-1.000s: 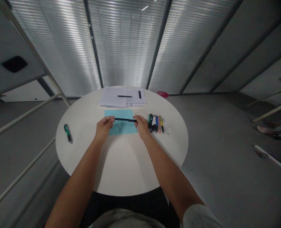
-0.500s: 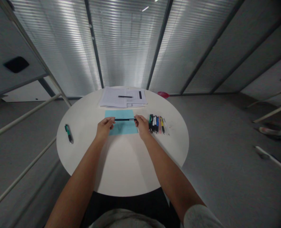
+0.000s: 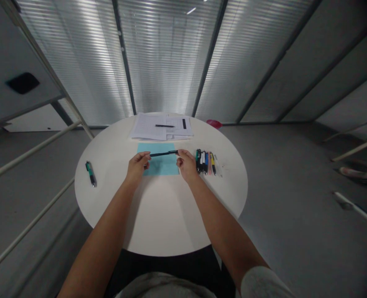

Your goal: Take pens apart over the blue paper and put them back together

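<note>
A dark pen (image 3: 163, 154) is stretched between my two hands, above a light-blue sheet (image 3: 161, 167) on the table. My left hand (image 3: 137, 165) pinches its left end between thumb and fingers. The right end, where a clip shows, sits in the closed fingertips of my right hand (image 3: 187, 164). The pen tilts slightly, right end higher. Just right of my right hand lies a row of several pens (image 3: 205, 162) in green, black, white, blue, pink and yellow.
The round white table (image 3: 167, 231) carries stacked papers (image 3: 149, 126) at its far side, with another black pen (image 3: 164, 126) on them. A green-and-black pen (image 3: 90, 174) lies near the left edge. A pink object (image 3: 214, 123) shows beyond the far edge.
The held pen has turned: its clip now shows near the right end, which has risen a little. Both hands keep hold and stay nearly in place.
</note>
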`<state>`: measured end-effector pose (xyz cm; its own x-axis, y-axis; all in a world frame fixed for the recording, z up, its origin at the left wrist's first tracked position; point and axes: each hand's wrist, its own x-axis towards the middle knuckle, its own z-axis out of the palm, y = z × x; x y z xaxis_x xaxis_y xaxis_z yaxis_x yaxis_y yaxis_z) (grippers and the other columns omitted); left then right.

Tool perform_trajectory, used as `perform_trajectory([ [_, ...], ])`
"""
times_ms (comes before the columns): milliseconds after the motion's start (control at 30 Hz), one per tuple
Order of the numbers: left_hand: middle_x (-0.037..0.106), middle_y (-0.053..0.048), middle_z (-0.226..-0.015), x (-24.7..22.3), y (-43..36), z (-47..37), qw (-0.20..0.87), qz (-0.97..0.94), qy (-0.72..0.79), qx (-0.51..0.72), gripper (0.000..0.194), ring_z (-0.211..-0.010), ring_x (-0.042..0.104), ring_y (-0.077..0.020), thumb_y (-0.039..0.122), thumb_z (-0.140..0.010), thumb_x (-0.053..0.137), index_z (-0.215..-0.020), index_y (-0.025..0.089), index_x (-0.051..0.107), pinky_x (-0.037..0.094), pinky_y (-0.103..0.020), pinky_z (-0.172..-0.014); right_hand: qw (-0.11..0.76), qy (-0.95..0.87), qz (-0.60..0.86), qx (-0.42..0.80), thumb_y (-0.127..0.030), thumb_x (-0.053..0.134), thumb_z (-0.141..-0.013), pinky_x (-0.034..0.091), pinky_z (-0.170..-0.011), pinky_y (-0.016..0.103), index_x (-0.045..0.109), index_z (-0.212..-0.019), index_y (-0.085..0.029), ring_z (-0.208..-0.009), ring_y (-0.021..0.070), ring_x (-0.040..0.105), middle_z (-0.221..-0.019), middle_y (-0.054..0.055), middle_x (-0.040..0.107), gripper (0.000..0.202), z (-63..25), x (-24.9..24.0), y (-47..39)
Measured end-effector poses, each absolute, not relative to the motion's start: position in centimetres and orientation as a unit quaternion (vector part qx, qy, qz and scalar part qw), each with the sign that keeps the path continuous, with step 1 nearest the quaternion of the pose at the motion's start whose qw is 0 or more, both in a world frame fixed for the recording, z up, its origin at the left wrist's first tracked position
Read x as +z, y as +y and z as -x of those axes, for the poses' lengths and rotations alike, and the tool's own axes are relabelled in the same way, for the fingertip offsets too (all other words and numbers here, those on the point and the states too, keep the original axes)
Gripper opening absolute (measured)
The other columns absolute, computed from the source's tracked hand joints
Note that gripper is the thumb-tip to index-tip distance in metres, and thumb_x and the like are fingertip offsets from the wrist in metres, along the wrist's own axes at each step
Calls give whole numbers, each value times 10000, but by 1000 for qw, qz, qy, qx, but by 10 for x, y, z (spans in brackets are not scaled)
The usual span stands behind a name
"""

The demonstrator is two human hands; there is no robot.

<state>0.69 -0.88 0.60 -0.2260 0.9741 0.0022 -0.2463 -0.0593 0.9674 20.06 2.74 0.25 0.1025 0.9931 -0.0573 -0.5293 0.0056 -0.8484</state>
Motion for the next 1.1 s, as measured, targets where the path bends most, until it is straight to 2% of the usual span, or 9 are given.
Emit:
perform_trajectory([
  [400,599,-6,-762,4,-6,-8,493,-363,485,624,336,-535,479,-67,435,-637,759,-817,171,657,386,-227,-517,614,-307,365,629,-368,778,-584,290,-410,178,592,-803,-201,-449,45,412,-580,-69,520,333,-202,6,26],
  [567,603,-12,-758,3,-6,-8,508,-367,474,619,323,-535,489,-72,383,-620,774,-842,174,669,392,-230,-517,613,-298,379,627,-391,783,-594,283,-405,186,569,-787,-199,-431,47,390,-550,-72,508,347,-202,4,28],
  [800,590,-8,-728,2,-4,-8,523,-343,470,622,296,-512,483,-68,323,-607,783,-837,173,673,380,-231,-498,610,-288,371,638,-301,791,-560,290,-410,173,584,-837,-194,-424,50,414,-523,-77,519,363,-203,2,30],
  [1100,575,-5,-736,4,-5,-9,512,-344,471,630,344,-522,478,-69,415,-604,786,-793,165,644,395,-222,-491,613,-294,375,631,-282,786,-561,301,-397,177,590,-769,-186,-428,44,417,-561,-63,537,301,-202,0,31],
])
